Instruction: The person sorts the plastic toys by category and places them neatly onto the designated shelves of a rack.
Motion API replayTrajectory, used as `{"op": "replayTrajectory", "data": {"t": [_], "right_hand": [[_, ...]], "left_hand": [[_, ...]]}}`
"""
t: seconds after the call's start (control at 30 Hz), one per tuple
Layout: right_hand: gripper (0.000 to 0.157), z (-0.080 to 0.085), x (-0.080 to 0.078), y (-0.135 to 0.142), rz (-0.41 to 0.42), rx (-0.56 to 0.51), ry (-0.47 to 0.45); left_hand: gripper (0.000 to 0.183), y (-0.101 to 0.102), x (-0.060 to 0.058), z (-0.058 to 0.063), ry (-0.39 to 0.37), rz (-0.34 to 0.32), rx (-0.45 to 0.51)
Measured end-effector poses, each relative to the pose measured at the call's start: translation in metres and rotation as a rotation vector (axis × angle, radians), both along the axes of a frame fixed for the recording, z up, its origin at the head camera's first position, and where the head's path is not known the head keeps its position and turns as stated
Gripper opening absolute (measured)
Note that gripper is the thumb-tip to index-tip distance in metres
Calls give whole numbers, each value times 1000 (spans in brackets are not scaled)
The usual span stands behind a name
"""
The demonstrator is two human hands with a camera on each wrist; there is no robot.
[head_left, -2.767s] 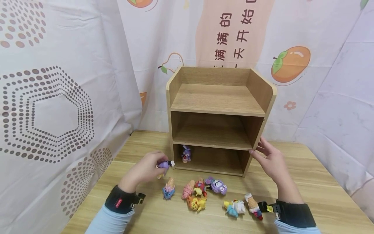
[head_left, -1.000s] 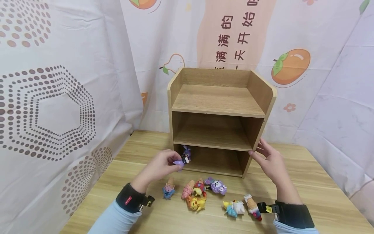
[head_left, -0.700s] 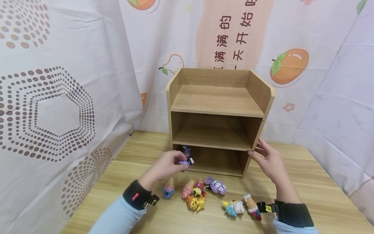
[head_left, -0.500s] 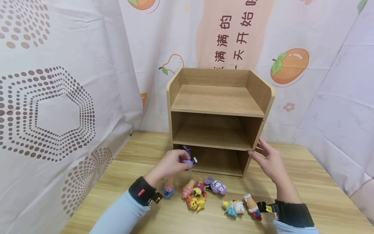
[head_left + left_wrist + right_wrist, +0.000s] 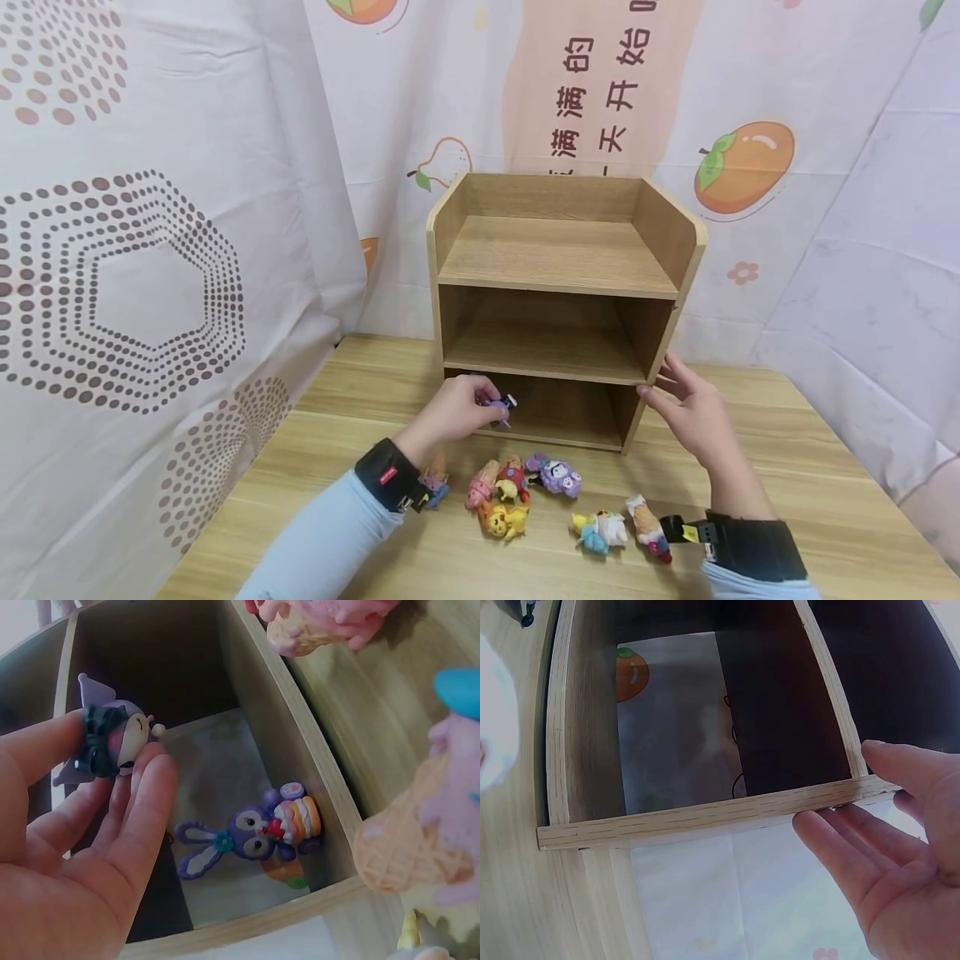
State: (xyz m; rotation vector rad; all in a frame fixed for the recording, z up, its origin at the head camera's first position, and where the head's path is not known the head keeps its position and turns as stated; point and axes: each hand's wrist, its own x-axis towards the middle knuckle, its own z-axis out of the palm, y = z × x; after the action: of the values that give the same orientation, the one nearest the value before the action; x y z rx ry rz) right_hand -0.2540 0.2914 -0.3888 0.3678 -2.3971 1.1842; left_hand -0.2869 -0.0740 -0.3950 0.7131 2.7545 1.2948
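My left hand (image 5: pixel 465 408) pinches a purple figurine (image 5: pixel 116 735) with a dark bow and pale face at the front of the bottom compartment of a wooden shelf (image 5: pixel 558 287). Inside that compartment, toward its left side, a purple rabbit figurine (image 5: pixel 259 836) holds a cake; the left hand mostly hides it in the head view. At the shelf's right side panel, my right hand (image 5: pixel 693 408) grips the edge, thumb at the front by the middle board and fingers along the outside, as the right wrist view also shows.
In front of the shelf lie several figurines: a blue and pink cone (image 5: pixel 435 482), a pink cone (image 5: pixel 482 485), a red one (image 5: pixel 513 479), a yellow one (image 5: pixel 504 520), a purple one (image 5: pixel 555 476), a white, yellow and blue cluster (image 5: pixel 600 531), and another cone (image 5: pixel 648 527).
My left hand has carried the dark-bowed purple figurine from the table left of the shelf, rightward past the rabbit figurine, to the bottom compartment. The right hand has stayed on the side panel.
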Motion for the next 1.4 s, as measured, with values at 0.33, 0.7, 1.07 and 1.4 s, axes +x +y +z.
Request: {"op": "replayTrajectory", "data": {"t": [0.33,0.7,1.07,1.4], "right_hand": [[75,3,2,0,5,-9,-12],[74,2,2,-1,19,-26,-21],[72,-1,-1,0,21,-22,-11],[73,0,1,1,19,-27,-8]], "left_hand": [[15,15,-4,-2,-48,1,-1],[11,32,-10,-7,-103,-46,-48],[13,46,-14,-10,-157,-11,-142],[16,59,-20,-11,-107,35,-278]]}}
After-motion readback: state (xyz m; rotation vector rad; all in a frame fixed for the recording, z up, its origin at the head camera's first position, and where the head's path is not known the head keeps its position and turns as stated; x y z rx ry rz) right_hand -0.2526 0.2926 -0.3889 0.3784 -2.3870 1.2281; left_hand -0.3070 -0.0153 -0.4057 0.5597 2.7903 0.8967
